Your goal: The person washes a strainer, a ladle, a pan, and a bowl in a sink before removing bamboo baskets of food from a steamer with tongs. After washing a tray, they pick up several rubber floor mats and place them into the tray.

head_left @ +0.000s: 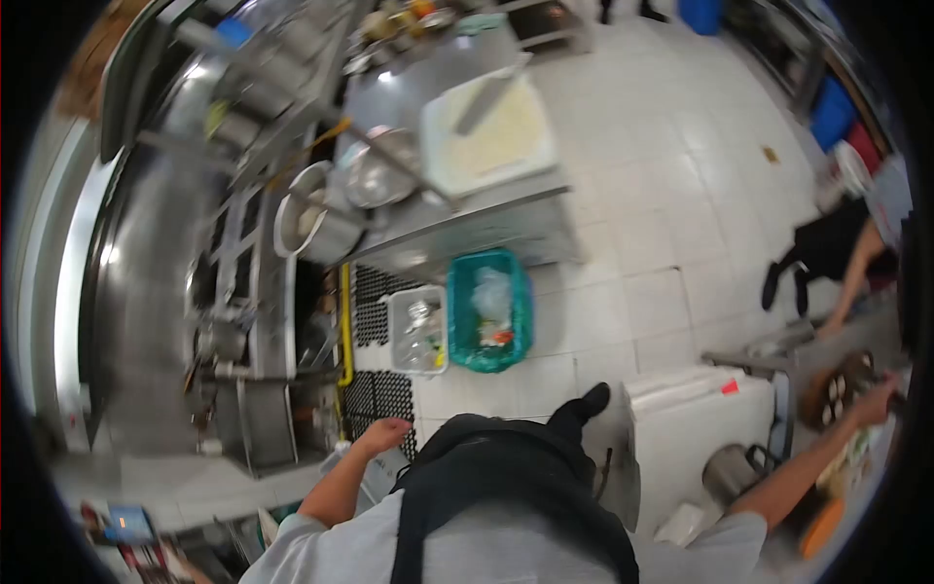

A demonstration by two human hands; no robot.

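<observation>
My left hand [387, 435] hangs beside my black apron with its fingers curled in, and nothing shows in it. It is above the floor near a black perforated mat [375, 394]. Far to the right, my right hand [876, 403] is stretched out over a cluttered counter. Its fingers are closed round something dark at the edge of the view, too hidden to name. Close to that arm stand a metal pitcher [728, 473] with a dark handle and a brown container [827, 397] with pale round shapes. An orange piece [822, 528] lies below the forearm.
A teal-lined bin [459, 336] and a grey bin [397, 341] stand on the floor ahead. Beyond, a steel table [409, 97] holds a white cutting board [530, 136] with a wide knife [486, 100]. A large pot [336, 238] is left. Another person's arm [856, 277] reaches down at right.
</observation>
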